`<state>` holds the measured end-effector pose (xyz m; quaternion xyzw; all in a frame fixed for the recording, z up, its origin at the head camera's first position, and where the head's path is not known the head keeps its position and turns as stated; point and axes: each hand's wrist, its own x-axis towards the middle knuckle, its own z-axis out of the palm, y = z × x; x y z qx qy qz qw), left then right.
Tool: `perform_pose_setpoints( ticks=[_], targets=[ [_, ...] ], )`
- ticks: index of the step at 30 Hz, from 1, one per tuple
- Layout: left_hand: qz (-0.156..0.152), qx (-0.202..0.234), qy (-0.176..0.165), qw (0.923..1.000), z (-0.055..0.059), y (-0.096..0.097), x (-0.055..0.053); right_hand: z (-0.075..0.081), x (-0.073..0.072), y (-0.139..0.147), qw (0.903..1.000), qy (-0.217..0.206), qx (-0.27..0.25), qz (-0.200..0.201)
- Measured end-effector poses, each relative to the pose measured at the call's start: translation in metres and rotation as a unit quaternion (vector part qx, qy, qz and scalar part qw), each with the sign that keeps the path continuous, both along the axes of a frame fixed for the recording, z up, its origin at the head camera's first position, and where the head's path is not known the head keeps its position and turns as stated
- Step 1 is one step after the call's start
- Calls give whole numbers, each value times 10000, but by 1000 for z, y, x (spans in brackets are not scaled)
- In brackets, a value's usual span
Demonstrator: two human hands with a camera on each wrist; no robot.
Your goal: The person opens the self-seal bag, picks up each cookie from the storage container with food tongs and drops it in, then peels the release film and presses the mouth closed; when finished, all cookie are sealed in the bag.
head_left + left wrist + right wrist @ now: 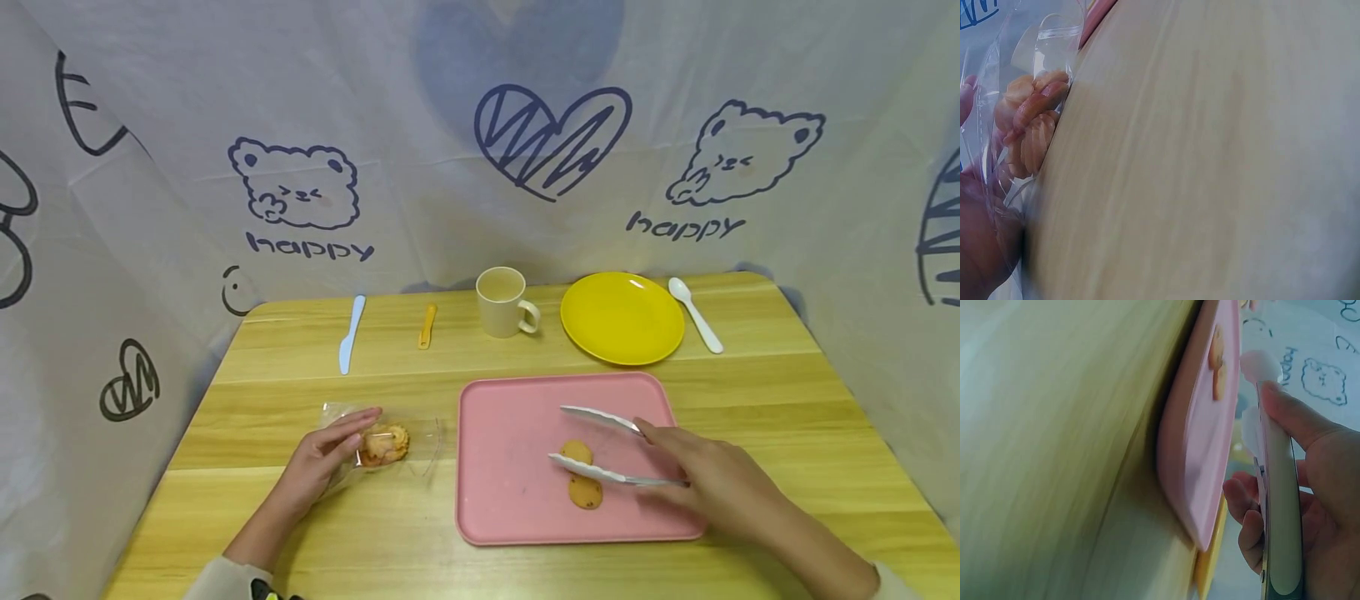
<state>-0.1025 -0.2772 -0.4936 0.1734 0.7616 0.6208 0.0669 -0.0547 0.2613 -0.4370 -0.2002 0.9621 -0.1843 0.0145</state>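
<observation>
At the left of the table, my left hand (330, 450) holds a clear plastic bag (423, 437) by its left part. Inside the bag are ridged, golden cookies (386, 444), seen bunched together in the left wrist view, partly behind the film's glare. My right hand (712, 483) grips metal tongs (1282, 506) above the pink tray (498, 500). The tongs' arms are spread, with nothing between their white tips. Two round cookies (585, 492) lie on the tray, one behind the other, and the nearer tong arm partly covers them in the head view.
Along the table's back lie a light blue knife (351, 337), a small orange knife-like utensil (427, 327), a cream mug (501, 310), a yellow plate (622, 321) and a white spoon (696, 317). A white cloth (420, 183) with drawings hangs around the table.
</observation>
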Motion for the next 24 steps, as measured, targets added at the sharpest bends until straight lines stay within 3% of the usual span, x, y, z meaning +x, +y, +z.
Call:
perform_pose_setpoints(
  ticks=[7, 14, 24],
  targets=[
    [51, -98, -76, 9999, 0, 0, -1, -6, -5, 11, 9997, 73, 222, 108],
    [163, -140, -183, 9996, 2, 1, -1, -4, -13, 8, 9990, 275, 188, 306],
    [85, -53, -195, 9998, 2, 1, 1, -5, -15, 5, 9986, 307, 99, 429]
  ],
)
